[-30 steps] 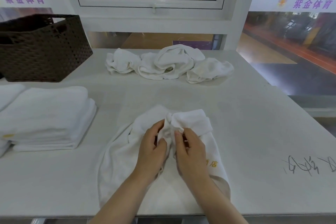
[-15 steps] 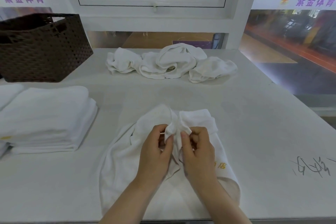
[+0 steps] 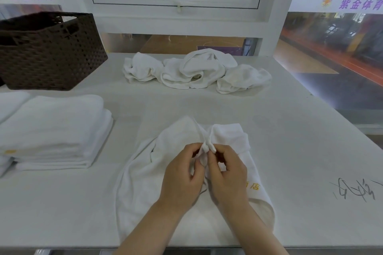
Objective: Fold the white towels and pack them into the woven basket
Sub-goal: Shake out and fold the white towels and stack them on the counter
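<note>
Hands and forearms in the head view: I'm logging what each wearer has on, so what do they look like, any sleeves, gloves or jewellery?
Both the left hand and the right hand are bare, with no gloves. No ring, watch or bracelet shows. Both forearms are uncovered down to the bottom edge of the frame, so no sleeve is in view. The fingernails look short and unpainted.

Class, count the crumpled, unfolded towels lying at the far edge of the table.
3, in a row: left towel, middle towel and right towel. They overlap, so another could be hidden within the heap.
</note>
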Tool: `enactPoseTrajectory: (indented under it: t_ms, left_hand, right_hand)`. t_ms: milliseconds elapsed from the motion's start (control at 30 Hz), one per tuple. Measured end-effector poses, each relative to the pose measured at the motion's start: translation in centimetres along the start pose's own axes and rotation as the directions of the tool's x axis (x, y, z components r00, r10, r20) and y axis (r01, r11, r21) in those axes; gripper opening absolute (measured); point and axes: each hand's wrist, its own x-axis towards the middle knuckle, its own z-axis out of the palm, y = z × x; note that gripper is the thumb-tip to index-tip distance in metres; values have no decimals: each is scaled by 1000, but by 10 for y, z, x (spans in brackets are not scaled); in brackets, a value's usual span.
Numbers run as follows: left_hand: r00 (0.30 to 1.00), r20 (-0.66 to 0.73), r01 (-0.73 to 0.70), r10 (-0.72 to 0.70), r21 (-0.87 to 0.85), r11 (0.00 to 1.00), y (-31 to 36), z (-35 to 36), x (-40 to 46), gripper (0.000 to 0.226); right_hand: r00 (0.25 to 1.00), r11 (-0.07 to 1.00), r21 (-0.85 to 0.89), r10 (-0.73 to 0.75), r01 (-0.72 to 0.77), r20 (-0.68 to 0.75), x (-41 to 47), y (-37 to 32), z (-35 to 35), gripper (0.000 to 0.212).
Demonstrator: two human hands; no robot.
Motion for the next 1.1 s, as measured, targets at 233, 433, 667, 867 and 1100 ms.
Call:
enactPoseTrajectory:
  t_ms: [233, 433, 667, 867, 1100]
  left_hand:
    - [995, -70, 61, -67, -84, 995, 2, -3, 1, 25]
    - [983, -107, 143, -150, -66, 987, -3, -3, 3, 18]
    - [979, -131, 141, -157, -128, 982, -7, -2, 8, 9]
    - [984, -124, 119, -129, -87, 989, -10, -2, 8, 4]
    - [984, -121, 118, -128, -85, 989, -10, -3, 9, 5]
  right_hand:
    - [967, 966, -81, -239, 246, 86, -2, 4, -1, 29]
    - [996, 996, 5, -86, 86, -27, 9, -4, -9, 28]
    - [978, 912, -401, 154, -86, 139, 127, -11, -34, 21]
    - [728, 644, -761, 487, 73, 482, 180, 10, 1, 28]
    - [626, 666, -737, 529, 112, 573, 178, 22, 10, 30]
